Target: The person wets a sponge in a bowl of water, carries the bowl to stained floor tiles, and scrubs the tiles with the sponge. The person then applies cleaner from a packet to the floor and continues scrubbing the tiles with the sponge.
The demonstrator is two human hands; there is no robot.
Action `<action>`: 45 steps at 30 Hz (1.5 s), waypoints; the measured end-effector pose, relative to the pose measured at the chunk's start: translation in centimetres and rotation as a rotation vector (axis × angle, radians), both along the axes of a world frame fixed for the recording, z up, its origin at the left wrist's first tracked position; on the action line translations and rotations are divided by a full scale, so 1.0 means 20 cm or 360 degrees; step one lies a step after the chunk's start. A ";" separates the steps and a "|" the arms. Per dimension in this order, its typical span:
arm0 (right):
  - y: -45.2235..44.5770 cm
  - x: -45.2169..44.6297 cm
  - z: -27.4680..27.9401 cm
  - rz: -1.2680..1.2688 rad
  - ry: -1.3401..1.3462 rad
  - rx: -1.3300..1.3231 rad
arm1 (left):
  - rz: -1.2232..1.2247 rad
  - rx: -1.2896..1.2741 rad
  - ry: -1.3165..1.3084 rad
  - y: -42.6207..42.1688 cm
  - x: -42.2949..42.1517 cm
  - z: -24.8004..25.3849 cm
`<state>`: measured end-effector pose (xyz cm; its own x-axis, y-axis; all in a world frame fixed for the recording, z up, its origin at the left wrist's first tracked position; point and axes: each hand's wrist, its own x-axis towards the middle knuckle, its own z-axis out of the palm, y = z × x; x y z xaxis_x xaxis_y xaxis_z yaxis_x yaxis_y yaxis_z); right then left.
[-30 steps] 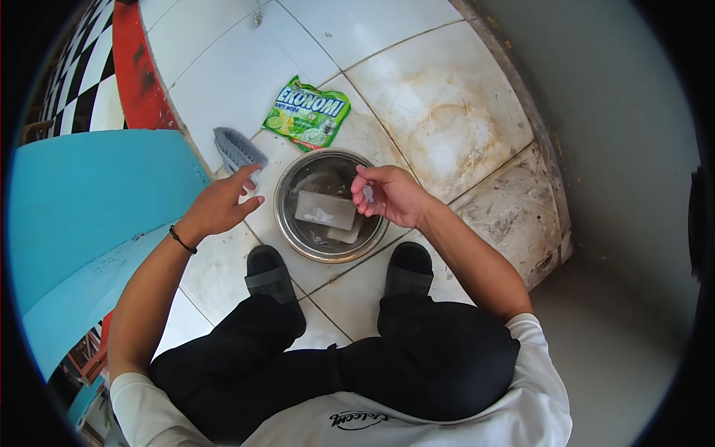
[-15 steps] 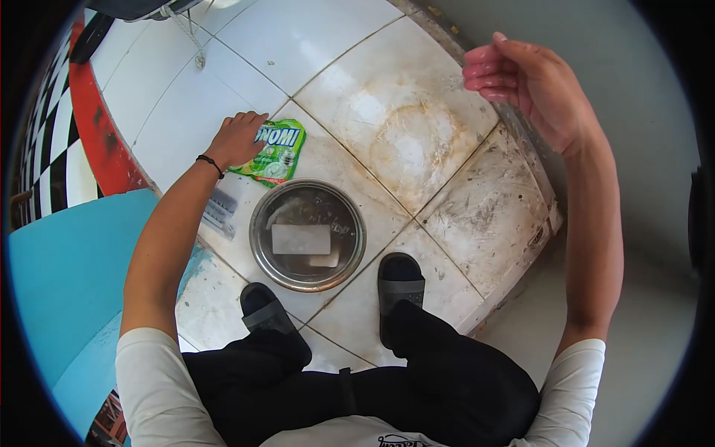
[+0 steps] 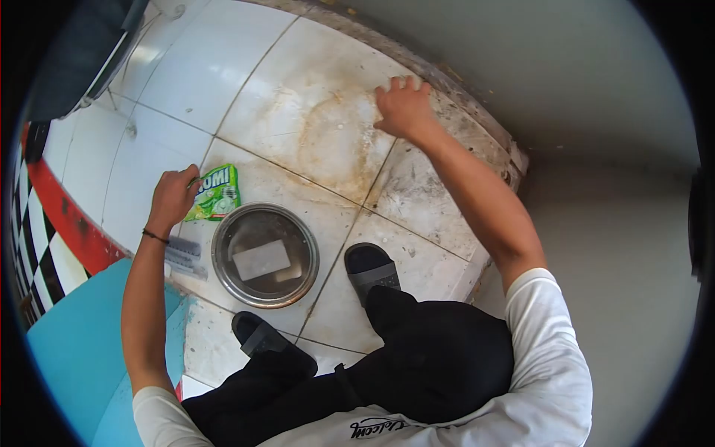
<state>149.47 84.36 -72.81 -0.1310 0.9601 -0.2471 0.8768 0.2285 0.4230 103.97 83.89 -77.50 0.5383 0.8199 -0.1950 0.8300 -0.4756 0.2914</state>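
Note:
At the top edge of a green pouch (image 3: 217,195), printed with large letters ending in "OMI", the fingers of my left hand (image 3: 176,195) are closed on its corner. The pouch lies on the tiles behind a round metal basin (image 3: 313,261). Dark water fills the basin, with a pale rectangular block (image 3: 262,260) and a smaller pale piece (image 3: 288,273) in it. My right hand (image 3: 406,108) is empty, palm down with fingers spread, over the right side of a brownish stained tile (image 3: 331,138). Whether it touches the floor I cannot tell.
A brush-like item with dark bristles (image 3: 185,257) lies left of the basin. My sandalled feet (image 3: 371,270) stand in front of it. A grey wall (image 3: 596,186) bounds the right, a turquoise surface (image 3: 89,335) the left. A dark object (image 3: 82,52) stands upper left.
My right hand has come down from the upper right, turned palm down, and is over the stained tile. My left hand's fingers have closed on the pouch's edge. The view has shifted right.

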 end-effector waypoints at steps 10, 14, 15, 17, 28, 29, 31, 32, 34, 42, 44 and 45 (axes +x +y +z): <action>-0.34 -0.19 0.04 0.0210 0.2180 0.0033 | 0.0053 -0.0450 -0.0726 -0.12 0.70 0.59; -0.28 -0.05 0.13 -0.0476 0.2642 -0.1533 | 0.0261 -0.0967 -0.1073 -0.10 0.89 0.55; -0.29 -0.02 0.09 -0.0519 0.2636 -0.1510 | 0.0351 -0.1136 -0.1204 -0.10 0.92 0.52; -0.33 0.04 -0.01 -0.0652 0.2608 -0.1461 | 0.0549 -0.1371 -0.1296 -0.14 0.99 0.44; -0.23 0.23 -0.09 -0.0581 0.1794 -0.1668 | 0.0896 -0.2167 -0.1260 -0.43 1.14 -0.01; -0.21 0.26 -0.16 -0.0542 0.1674 -0.1588 | 0.0989 -0.2214 -0.1359 -0.46 1.19 -0.07; -0.17 0.29 -0.27 -0.0463 0.1436 -0.1421 | 0.1171 -0.2299 -0.1558 -0.49 1.29 -0.18; -0.16 0.30 -0.31 -0.0605 0.1422 -0.1391 | 0.1264 -0.2195 -0.1504 -0.49 1.33 -0.23; -0.31 0.26 -0.41 -0.0188 0.1129 -0.0396 | 0.1319 -0.1204 -0.0848 -0.54 1.44 -0.28; -0.71 0.11 -0.65 0.0595 0.1126 -0.0568 | 0.0527 -0.0089 -0.0258 -0.85 1.49 -0.41; -0.71 0.11 -0.66 0.0551 0.1118 -0.0587 | 0.0466 -0.0116 -0.0233 -0.87 1.47 -0.49; -0.72 0.10 -0.67 0.0528 0.1114 -0.0601 | 0.0462 -0.0118 -0.0229 -0.86 1.47 -0.51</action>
